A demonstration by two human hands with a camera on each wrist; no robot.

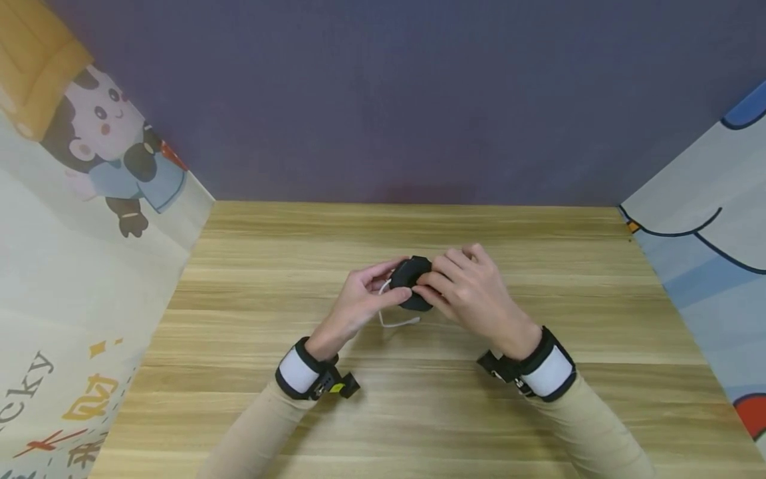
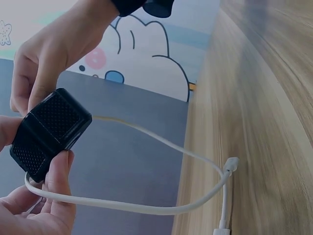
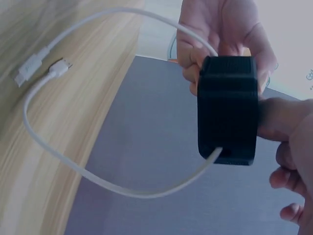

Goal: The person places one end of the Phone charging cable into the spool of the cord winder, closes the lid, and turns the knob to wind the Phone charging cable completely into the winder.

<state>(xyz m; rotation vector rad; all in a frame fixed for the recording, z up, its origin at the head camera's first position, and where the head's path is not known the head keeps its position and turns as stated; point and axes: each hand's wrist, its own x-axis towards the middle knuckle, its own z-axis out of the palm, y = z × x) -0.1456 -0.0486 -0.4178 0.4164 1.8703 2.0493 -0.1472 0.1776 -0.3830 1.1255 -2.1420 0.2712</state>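
Above the table, my left hand [image 1: 362, 296] holds a black octagonal case [image 1: 411, 269] between thumb and fingers. My right hand [image 1: 469, 286] has curled fingers, with thumb and index finger pinching at the middle of the case's face; the part they grip is hidden. Textured panels cover the case's rim [image 2: 57, 117] in the left wrist view. A white charging cable [image 3: 146, 195] leaves the case at two places and hangs in a loop. Its USB plug [image 3: 60, 67] and its other end connector [image 3: 30, 67] dangle close together over the wood in the right wrist view.
The wooden table [image 1: 383, 412] lies under both hands. A dark blue-grey wall [image 1: 383, 100] stands behind it. Printed cartoon panels flank it on the left [image 1: 108, 266] and right [image 1: 706, 279]. Each wrist wears a strap with a small camera [image 1: 344, 384].
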